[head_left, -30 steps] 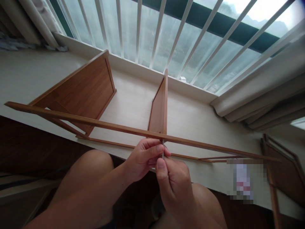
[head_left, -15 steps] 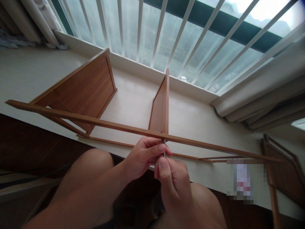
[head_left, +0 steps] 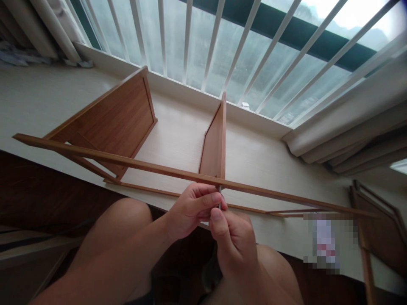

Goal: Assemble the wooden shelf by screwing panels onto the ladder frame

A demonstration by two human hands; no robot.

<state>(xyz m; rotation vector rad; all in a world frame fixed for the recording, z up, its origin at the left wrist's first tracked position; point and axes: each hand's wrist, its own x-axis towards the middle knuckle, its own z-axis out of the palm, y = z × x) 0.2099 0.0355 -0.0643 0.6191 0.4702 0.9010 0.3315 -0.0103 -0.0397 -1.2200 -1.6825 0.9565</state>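
A long thin wooden rail [head_left: 127, 162] runs across the view, joined to an upright wooden divider panel [head_left: 214, 144] and a larger panel [head_left: 111, 120] at the left. A thin metal tool [head_left: 219, 199], perhaps a hex key, stands upright against the rail just under the divider. My left hand [head_left: 190, 209] pinches the tool with thumb and fingers closed. My right hand [head_left: 233, 241] is closed around the tool's lower part, thumb on top. Both hands touch each other below the rail.
The shelf frame rests on a pale window ledge [head_left: 38, 97] before a barred window [head_left: 222, 38]. A curtain [head_left: 349, 123] hangs at right. More wooden frame parts [head_left: 378, 224] lie at right. My bare knees [head_left: 127, 216] are below.
My hands have stayed at the tool under the rail, with only small shifts of the fingers. The view has drifted slightly.
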